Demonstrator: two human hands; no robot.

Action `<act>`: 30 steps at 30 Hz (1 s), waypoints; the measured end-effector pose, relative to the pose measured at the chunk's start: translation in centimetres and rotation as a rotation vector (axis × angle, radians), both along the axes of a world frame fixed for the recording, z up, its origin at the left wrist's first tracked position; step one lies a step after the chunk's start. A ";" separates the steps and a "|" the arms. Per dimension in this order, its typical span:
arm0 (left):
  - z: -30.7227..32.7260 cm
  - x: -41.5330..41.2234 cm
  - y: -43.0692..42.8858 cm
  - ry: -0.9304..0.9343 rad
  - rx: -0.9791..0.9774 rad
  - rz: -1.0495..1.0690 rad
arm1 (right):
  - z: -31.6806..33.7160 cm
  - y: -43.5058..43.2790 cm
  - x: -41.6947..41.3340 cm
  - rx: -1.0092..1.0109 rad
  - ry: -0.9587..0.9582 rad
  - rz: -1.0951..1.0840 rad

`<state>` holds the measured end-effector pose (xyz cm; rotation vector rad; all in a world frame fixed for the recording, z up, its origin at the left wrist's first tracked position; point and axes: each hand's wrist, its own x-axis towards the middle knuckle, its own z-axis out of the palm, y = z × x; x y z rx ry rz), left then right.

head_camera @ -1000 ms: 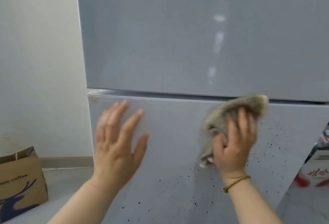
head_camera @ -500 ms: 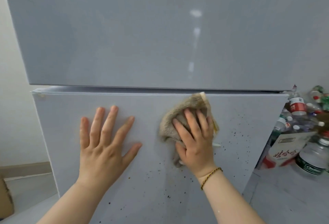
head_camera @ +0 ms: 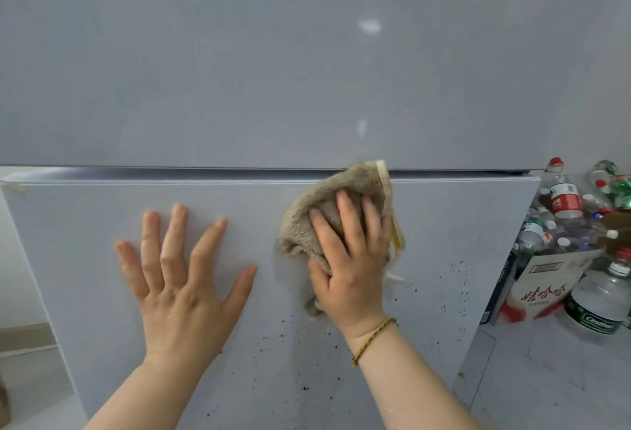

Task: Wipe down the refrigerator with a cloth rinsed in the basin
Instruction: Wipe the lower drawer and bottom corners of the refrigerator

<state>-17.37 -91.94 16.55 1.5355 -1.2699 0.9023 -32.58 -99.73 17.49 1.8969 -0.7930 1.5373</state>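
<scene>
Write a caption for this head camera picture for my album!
Right hand presses a cloth on the speckled fridge door; left hand rests flat.

Your refrigerator (head_camera: pixel 307 71) reads pale blue-grey, both doors, with white glare spots down the upper one. Lower door (head_camera: pixel 444 224): same grey, peppered with fine black-brown specks from 6 to 3 o'clock of your cloth. Cloth (head_camera: pixel 307 221): fuzzy tan-beige, with a cream and yellow trim on its 3 o'clock edge. Bracelet (head_camera: pixel 372 341) on your right wrist: gold-yellow braid with small dark flecks. At 3 o'clock in view, clear bottles (head_camera: pixel 563 194) with red caps and red labels, one with a green label; a white box (head_camera: pixel 539 283) with red lettering.
</scene>
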 end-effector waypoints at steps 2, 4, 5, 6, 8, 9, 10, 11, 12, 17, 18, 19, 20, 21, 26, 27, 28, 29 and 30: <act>-0.1 0.3 0.1 -0.019 0.023 0.005 | 1.4 -1.1 -1.8 -0.003 -0.020 -0.038; -0.1 0.4 0.1 -0.033 0.032 0.010 | 3.0 -2.6 -4.3 0.041 -0.202 -0.077; -0.1 0.5 0.1 -0.040 0.030 0.014 | 3.7 -3.1 -5.3 0.096 -0.345 -0.072; -0.1 0.4 0.1 -0.047 0.026 0.017 | 4.4 -3.1 -5.6 0.173 -0.506 -0.046; -0.1 0.3 0.0 -0.050 0.016 0.023 | 5.2 -2.7 -4.1 0.288 -0.750 -0.027; -0.2 0.3 0.0 -0.048 0.008 0.025 | 5.3 -2.3 -2.9 0.279 -0.769 -0.052; -0.2 0.2 0.0 -0.041 0.000 0.023 | 5.1 -1.8 -1.6 0.222 -0.714 -0.076; -0.1 0.2 0.0 -0.028 -0.005 0.017 | 4.8 -1.3 -0.3 0.151 -0.587 -0.093; 0.0 0.1 0.0 -0.014 -0.003 0.007 | 4.1 -0.8 0.8 0.086 -0.424 -0.091; 0.2 -0.1 0.4 0.015 0.044 -0.015 | 3.1 -1.1 -1.1 -0.053 0.006 -0.019; 0.3 -0.3 0.4 0.014 0.044 -0.019 | 3.2 -1.7 -2.4 -0.039 -0.014 -0.021; 0.3 -0.5 0.4 0.000 0.038 -0.030 | 3.2 -2.5 -4.0 -0.008 -0.066 -0.029; 0.3 -0.8 0.3 -0.027 0.025 -0.047 | 3.1 -3.4 -5.6 0.026 -0.129 -0.048; 0.3 -1.2 0.2 -0.068 0.014 -0.067 | 2.9 -4.2 -7.2 0.060 -0.198 -0.072; 0.0 -2.5 -0.3 -0.283 0.050 -0.184 | 0.5 -4.7 -11.8 0.498 -0.830 -0.003; -0.2 -2.6 -0.4 -0.297 0.072 -0.171 | 0.3 -4.5 -11.7 0.563 -0.949 0.018; -0.3 -2.7 -0.5 -0.300 0.096 -0.148 | 0.4 -4.3 -11.3 0.598 -1.036 0.025; -0.3 -2.8 -0.6 -0.299 0.112 -0.120 | 0.8 -4.1 -10.9 0.615 -1.084 0.027; -0.4 -3.0 -0.7 -0.297 0.119 -0.099 | 1.2 -4.0 -10.6 0.624 -1.093 0.025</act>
